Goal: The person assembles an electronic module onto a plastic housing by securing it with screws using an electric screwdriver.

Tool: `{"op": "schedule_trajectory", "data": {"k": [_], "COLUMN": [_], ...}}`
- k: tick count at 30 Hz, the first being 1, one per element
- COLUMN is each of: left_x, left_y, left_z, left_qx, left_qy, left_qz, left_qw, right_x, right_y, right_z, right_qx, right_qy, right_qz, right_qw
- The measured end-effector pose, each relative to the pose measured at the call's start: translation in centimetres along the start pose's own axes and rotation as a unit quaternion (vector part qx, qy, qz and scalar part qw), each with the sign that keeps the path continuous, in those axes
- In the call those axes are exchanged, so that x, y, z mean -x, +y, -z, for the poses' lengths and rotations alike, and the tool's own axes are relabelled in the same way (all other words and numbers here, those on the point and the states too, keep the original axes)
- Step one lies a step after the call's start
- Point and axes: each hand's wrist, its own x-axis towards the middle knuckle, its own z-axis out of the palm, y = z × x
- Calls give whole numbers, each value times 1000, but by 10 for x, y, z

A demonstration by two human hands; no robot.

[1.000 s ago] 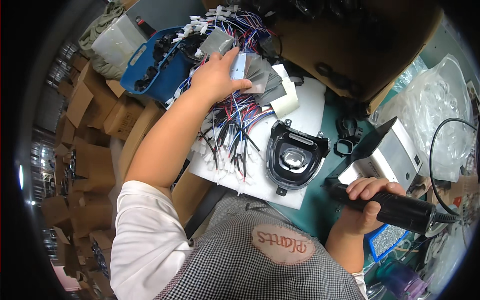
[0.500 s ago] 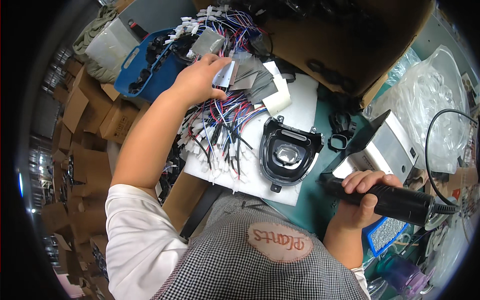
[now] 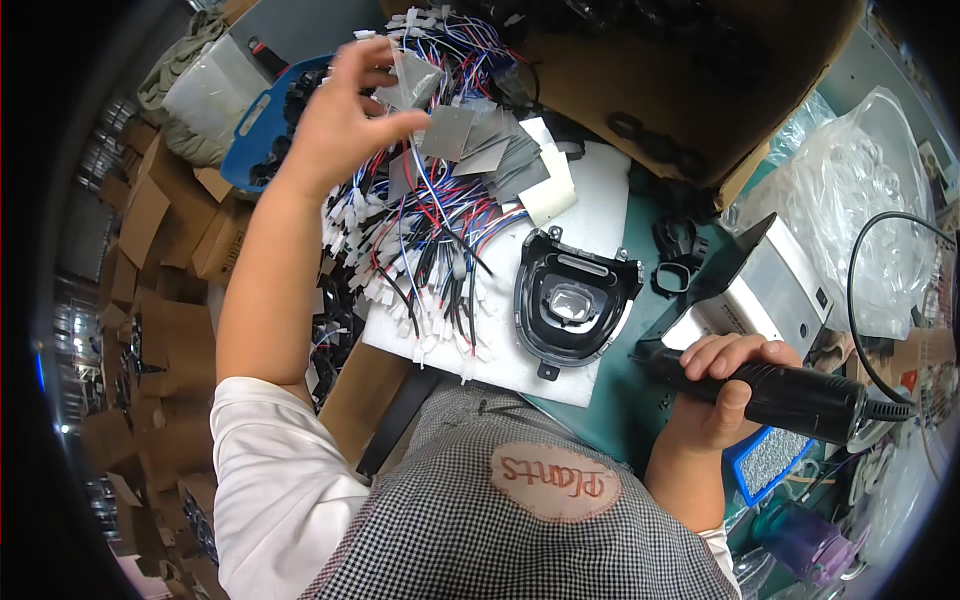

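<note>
My left hand point(image 3: 340, 125) is raised over a heap of wires point(image 3: 430, 215) with white connectors, its fingers apart. Beside its fingertips lies a small clear plastic bag point(image 3: 415, 82); whether they touch it I cannot tell. Just past the thumb, thin grey plates point(image 3: 500, 150) are fanned out on the wires. In my right hand point(image 3: 725, 385) is a black corded electric screwdriver point(image 3: 790, 400), its fingers wrapped round the body and its narrow end pointing left. Between the hands, a black lamp housing point(image 3: 540, 330) with a clear lens in its middle rests on a white foam sheet point(image 3: 610, 190).
A blue basket point(image 3: 240, 150) of black parts stands at far left. A large cardboard box point(image 3: 590, 110) fills the far side. At right are a white box-shaped device point(image 3: 785, 280), a clear plastic bag point(image 3: 870, 220), a black cable point(image 3: 858, 290) and a blue tray point(image 3: 745, 480) of small metal pieces.
My left hand has moved up and left, off the plates and towards the small plastic bag, its fingers spreading. The right hand keeps the screwdriver in about the same place.
</note>
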Motion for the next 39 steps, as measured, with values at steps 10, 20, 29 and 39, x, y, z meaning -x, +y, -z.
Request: {"op": "schedule_trajectory", "data": {"k": [10,20,29,39], "left_x": [27,99,100,100], "left_y": [21,66,63,67], "left_z": [5,-129,-131,-127], "left_qx": [407,235,88,-13], "left_qy": [-123,-226,-170,-206], "left_qz": [69,-147,-208,-217], "left_qw": [903,934,959,954], "right_x": [-1,-3,-7,-7], "right_y": [-3,-21,-70,-64], "right_z": [2,9,32,43], "right_qx": [18,7,75,120], "right_qy": [-1,-18,-28,-124], "right_qz": [7,50,142,153], "right_qw": [1000,999,987,973]}}
